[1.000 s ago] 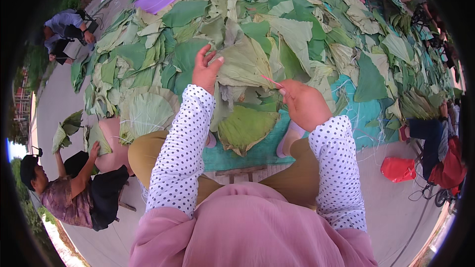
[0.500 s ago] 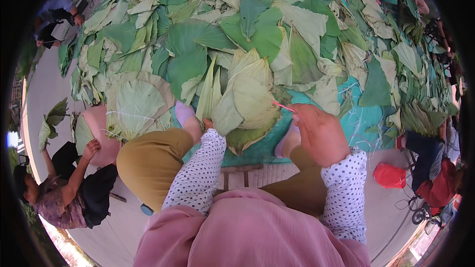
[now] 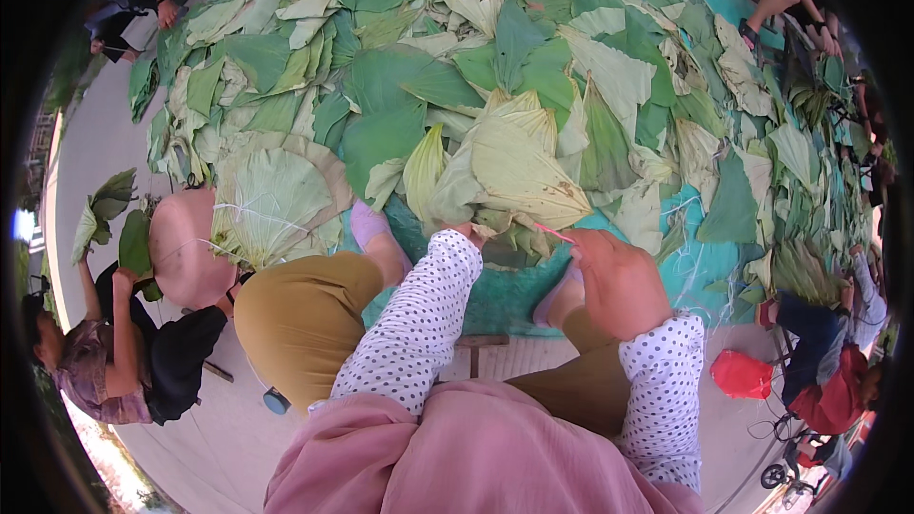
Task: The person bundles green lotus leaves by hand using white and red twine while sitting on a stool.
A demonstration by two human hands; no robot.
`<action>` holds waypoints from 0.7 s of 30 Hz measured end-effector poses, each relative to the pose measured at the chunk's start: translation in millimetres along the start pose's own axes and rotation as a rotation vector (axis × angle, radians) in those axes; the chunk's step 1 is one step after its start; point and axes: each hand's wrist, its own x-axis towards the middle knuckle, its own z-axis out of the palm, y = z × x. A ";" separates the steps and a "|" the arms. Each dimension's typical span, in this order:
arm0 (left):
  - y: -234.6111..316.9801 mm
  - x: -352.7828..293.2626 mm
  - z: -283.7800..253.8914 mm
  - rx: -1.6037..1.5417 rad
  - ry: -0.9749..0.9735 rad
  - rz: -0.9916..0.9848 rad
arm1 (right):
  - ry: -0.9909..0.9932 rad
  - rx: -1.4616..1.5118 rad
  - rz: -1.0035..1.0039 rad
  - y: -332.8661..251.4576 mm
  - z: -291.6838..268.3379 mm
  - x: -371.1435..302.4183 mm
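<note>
Folded pale green leaves (image 3: pixel 528 171), large and fan-shaped, lie in a layered bundle in front of me, between my feet. At the bundle's near edge, my left hand (image 3: pixel 473 232) is closed on a leaf, its fingers mostly hidden by the leaves and the dotted sleeve. My right hand (image 3: pixel 621 284) is closed in a pinch on a thin pink-red strip (image 3: pixel 553 232), which points left to the bundle's lower edge. I cannot make out whether the strip is a cord or a slim tool. A yellow-green folded leaf (image 3: pixel 425 171) stands just left of the bundle.
A broad heap of leaves (image 3: pixel 381 76) covers the teal sheet (image 3: pixel 495 305) ahead. On the left lies a leaf bundle tied with white string (image 3: pixel 276 200), near a pink basin (image 3: pixel 190 247). A co-worker (image 3: pixel 105 362) handles leaves there. A red bag (image 3: pixel 743 374) sits at the right.
My left hand has moved right and down along the bundle's near edge. The bundle's top leaf has swung rightward. The right hand, still pinching the strip, is slightly lower.
</note>
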 end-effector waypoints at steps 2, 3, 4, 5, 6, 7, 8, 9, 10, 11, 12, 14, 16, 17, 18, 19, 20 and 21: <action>17.0 -29.4 24.4 -0.024 -0.130 0.142 | 0.031 -0.016 -0.006 8.2 3.7 -2.9; 29.6 -37.5 33.8 -0.055 -0.325 0.265 | 0.050 -0.024 -0.010 10.3 5.9 -2.4; 39.4 -61.1 51.5 0.057 -0.389 0.361 | 0.059 0.011 0.021 14.0 7.0 -2.4; 45.6 -88.0 73.6 0.165 -0.465 0.449 | 0.066 -0.004 0.024 16.3 2.0 -4.3; 57.2 -96.8 81.4 0.299 -0.510 0.477 | 0.088 0.033 0.017 16.4 1.6 -1.9; 66.7 -99.1 85.5 0.434 -0.548 0.503 | 0.105 0.073 0.009 16.2 2.2 -0.5; 71.5 -98.7 86.2 0.533 -0.473 0.527 | 0.109 0.081 -0.010 16.9 2.9 -0.7; 74.6 -91.8 84.0 0.560 -0.388 0.521 | 0.074 0.076 0.003 18.3 2.4 1.0; 77.1 -82.0 75.3 0.599 -0.342 0.510 | 0.036 0.073 0.026 17.8 2.1 1.7; 81.6 -71.0 64.7 0.638 -0.295 0.495 | 0.037 0.079 0.018 15.4 1.5 1.8; 82.7 -63.0 60.2 0.661 -0.287 0.483 | 0.050 0.064 0.044 17.2 -0.7 -0.9; 95.0 -42.4 34.4 0.681 -0.214 0.491 | 0.061 0.064 0.058 14.5 -0.3 -1.4; 109.0 -5.9 0.9 0.712 -0.003 0.513 | 0.034 0.056 0.075 4.6 -2.9 -4.4; 128.5 19.1 -27.8 0.784 0.134 0.568 | 0.027 0.075 0.059 -1.1 1.2 -0.8; 128.5 27.6 -25.1 0.887 0.243 0.649 | 0.027 0.050 0.059 3.3 1.0 -0.9; 141.8 38.1 -30.8 0.930 0.292 0.623 | 0.028 0.040 0.040 4.2 1.0 2.6; 159.1 60.2 -50.3 0.989 0.390 0.620 | 0.026 0.049 0.028 -0.5 1.6 7.1; 163.2 73.0 -55.4 1.008 0.449 0.596 | -0.021 0.051 0.049 -0.3 1.7 7.0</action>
